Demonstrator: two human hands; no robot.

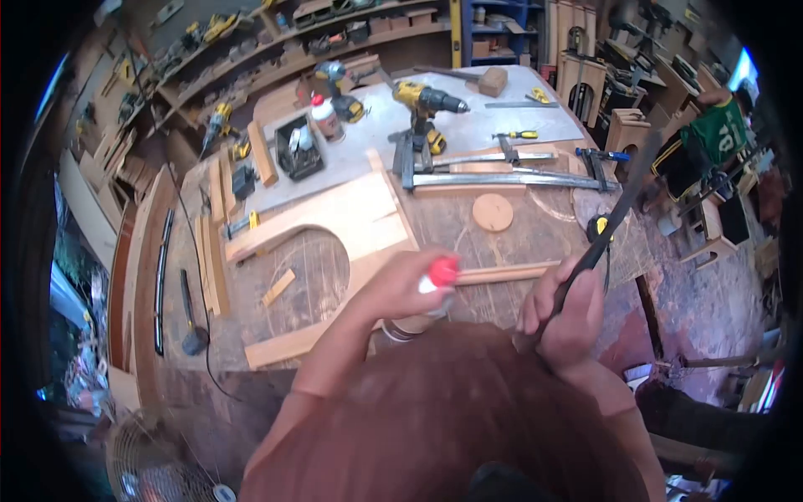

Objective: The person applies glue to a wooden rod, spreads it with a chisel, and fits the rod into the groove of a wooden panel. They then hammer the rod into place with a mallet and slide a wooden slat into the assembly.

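Observation:
My left hand point(406, 286) is wrapped round a bottle with a red cap point(443, 270), held low over the table's near edge. In my right hand point(569, 311) is a long dark strip point(619, 209), tilted up and to the right; its material is too blurred to tell. A pale wooden piece with a curved cut-out point(368, 222) lies in front of my left hand. Between my hands a thin wooden rail point(510, 273) lies on the table. Beyond it rests a round wooden disc point(493, 212).
Metal clamps point(477, 179), a yellow drill point(422, 99), a glue bottle point(326, 119) and a black tray point(299, 149) stand farther back. A mallet point(195, 339) and wooden strips point(211, 268) lie left. A person in a green shirt point(715, 134) is at the right.

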